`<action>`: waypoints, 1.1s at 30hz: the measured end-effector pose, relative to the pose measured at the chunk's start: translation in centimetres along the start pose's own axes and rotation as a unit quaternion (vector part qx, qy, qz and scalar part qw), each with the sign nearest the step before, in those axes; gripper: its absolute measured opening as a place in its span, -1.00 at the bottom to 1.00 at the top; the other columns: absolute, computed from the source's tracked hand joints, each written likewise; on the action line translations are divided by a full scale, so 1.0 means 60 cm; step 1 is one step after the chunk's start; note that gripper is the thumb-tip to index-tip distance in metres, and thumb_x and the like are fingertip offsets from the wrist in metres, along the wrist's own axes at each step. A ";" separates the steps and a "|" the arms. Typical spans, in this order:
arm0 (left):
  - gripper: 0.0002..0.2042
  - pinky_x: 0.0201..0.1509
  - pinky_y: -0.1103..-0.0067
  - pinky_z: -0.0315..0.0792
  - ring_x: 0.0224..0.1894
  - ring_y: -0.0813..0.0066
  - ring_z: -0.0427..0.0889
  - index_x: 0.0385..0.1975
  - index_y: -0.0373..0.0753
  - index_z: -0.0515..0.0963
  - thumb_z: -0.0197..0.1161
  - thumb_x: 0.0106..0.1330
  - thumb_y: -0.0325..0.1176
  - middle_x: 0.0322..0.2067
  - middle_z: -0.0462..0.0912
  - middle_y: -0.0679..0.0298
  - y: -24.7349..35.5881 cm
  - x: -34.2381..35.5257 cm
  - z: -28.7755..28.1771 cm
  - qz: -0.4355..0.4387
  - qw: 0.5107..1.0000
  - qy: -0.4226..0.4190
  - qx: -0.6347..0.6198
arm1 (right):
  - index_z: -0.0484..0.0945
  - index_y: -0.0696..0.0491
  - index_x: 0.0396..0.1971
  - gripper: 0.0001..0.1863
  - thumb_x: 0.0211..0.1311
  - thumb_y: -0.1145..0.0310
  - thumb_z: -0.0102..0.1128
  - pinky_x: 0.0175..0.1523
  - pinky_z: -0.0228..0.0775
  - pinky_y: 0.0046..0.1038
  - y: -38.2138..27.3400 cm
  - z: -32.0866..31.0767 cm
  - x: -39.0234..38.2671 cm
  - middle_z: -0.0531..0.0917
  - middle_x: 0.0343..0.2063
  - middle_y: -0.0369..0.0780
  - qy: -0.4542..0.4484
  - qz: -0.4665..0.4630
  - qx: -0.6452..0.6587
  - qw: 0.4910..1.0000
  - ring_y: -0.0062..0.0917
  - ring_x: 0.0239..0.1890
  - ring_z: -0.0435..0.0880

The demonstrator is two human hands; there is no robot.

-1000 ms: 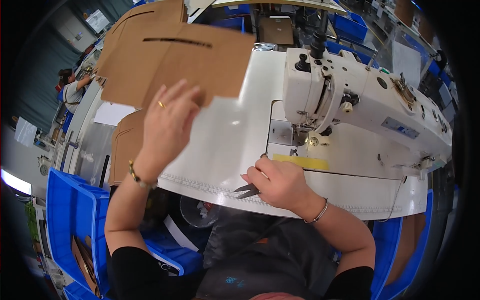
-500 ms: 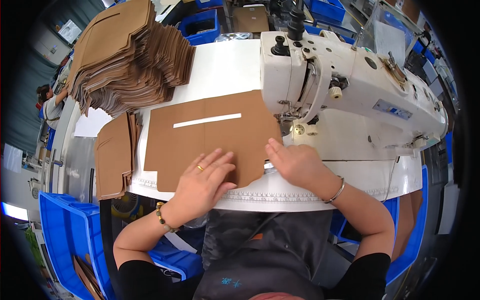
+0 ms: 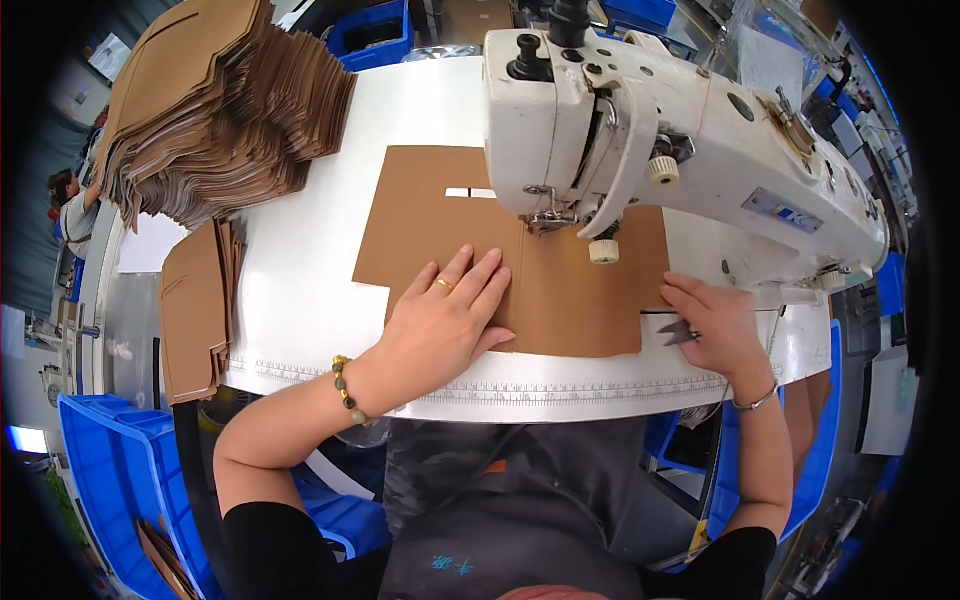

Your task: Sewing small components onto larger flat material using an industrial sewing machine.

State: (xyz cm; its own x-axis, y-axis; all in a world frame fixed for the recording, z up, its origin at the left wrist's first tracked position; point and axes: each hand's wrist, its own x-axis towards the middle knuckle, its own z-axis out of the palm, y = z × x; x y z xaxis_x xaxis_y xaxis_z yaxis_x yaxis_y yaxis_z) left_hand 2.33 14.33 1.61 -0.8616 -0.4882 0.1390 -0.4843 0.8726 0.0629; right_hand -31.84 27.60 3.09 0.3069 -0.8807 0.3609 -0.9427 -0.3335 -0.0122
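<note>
At the right of the frame, the right hand (image 3: 722, 325) is curled around dark-bladed snips (image 3: 682, 334), its fingertips at the right edge of a slotted brown panel (image 3: 585, 300). The left hand (image 3: 440, 325) lies flat on that panel, fingers spread, gripping nothing. The panel lies mid-frame on the white table (image 3: 300, 270), partly beneath the sewing machine's (image 3: 690, 130) head. A tall brown stack (image 3: 210, 110) fills the upper left.

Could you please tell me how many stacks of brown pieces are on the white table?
2 visible: a tall stack at the upper left, and a smaller stack just below it in view.
</note>
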 end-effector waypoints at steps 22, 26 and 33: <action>-0.68 -0.04 0.45 0.62 0.00 0.23 0.72 0.00 -0.24 0.66 0.34 0.30 -0.27 0.04 0.71 0.18 -0.011 0.053 0.021 0.009 0.989 0.147 -0.020 | 0.75 -0.04 -0.42 -0.88 0.18 0.25 0.41 -0.51 0.48 -0.36 -0.015 0.181 0.175 0.71 -0.58 -0.24 0.129 -0.076 0.121 0.981 -0.33 -0.60 0.68; -0.74 -0.24 0.49 0.59 -0.25 0.36 0.67 -0.13 -0.15 0.71 0.42 0.16 -0.41 -0.22 0.71 0.36 -0.029 0.072 0.026 0.008 0.981 0.184 -0.063 | 0.72 -0.06 -0.22 -0.78 0.09 0.34 0.44 -0.42 0.53 -0.41 -0.063 0.139 0.161 0.74 -0.46 -0.32 0.046 -0.029 0.109 0.993 -0.42 -0.47 0.73; -0.81 -0.28 0.51 0.57 -0.26 0.42 0.62 -0.27 -0.10 0.71 0.43 0.08 -0.41 -0.38 0.58 0.41 -0.036 0.102 0.045 0.044 0.971 0.217 -0.088 | 0.60 -0.02 -0.10 -0.69 0.14 0.44 0.38 -0.35 0.51 -0.38 -0.089 0.120 0.145 0.68 -0.32 -0.35 -0.001 -0.040 0.090 0.995 -0.46 -0.36 0.71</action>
State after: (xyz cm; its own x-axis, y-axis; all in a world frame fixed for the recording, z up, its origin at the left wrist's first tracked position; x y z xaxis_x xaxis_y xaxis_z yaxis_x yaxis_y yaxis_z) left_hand -2.30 9.40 -0.37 -0.7342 -0.3934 0.5534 -0.3451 0.9181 0.1949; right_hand -23.20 19.32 -0.40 0.3808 -0.8490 0.3663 -0.8764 -0.4576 -0.1498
